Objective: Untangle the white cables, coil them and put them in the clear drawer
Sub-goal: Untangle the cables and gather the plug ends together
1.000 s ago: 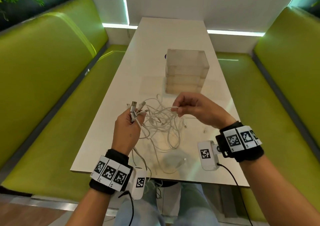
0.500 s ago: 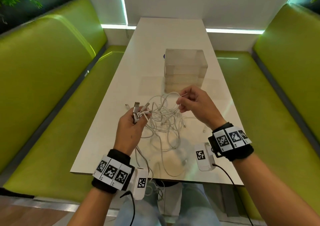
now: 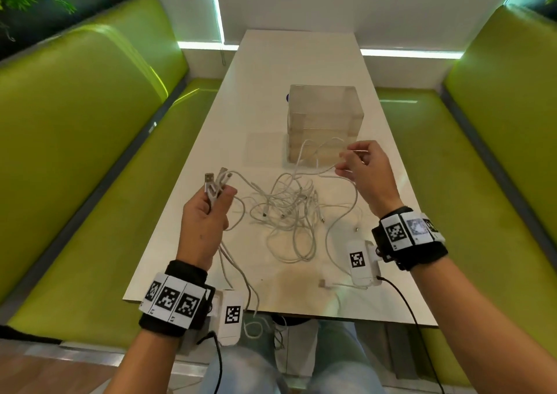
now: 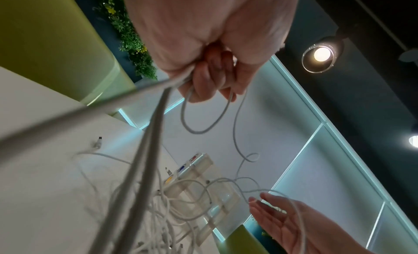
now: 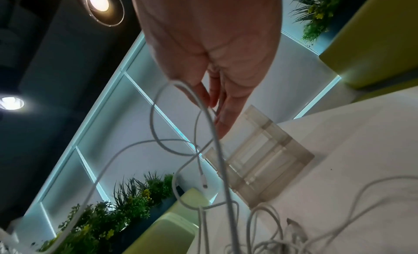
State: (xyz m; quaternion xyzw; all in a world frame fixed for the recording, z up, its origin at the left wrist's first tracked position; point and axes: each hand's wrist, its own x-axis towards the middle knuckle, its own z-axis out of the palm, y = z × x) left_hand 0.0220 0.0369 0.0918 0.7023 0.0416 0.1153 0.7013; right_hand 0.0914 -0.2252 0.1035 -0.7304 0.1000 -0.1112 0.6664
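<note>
Over the near half of the bench [image 3: 271, 71] the white cables [image 3: 289, 209] lie in one loose knot, with the clear drawer [image 3: 324, 116] unit standing shut just beyond them. My left hand [image 3: 205, 221] is closed around a bundle of plug ends [image 3: 214, 182], fingers curled tight. My right hand [image 3: 366, 170] pinches a single strand [image 3: 316, 155] and holds it up toward the drawer unit. I judge the untangling is under way and nothing is coiled. To do it well, I should keep the plug ends anchored, draw that one strand out slowly along its own run, and stop where it snags instead of tugging, since pulling hard would likely cinch the knot tighter. Some cable hangs off the bench's near edge, so I must watch it doesn't drag.
</note>
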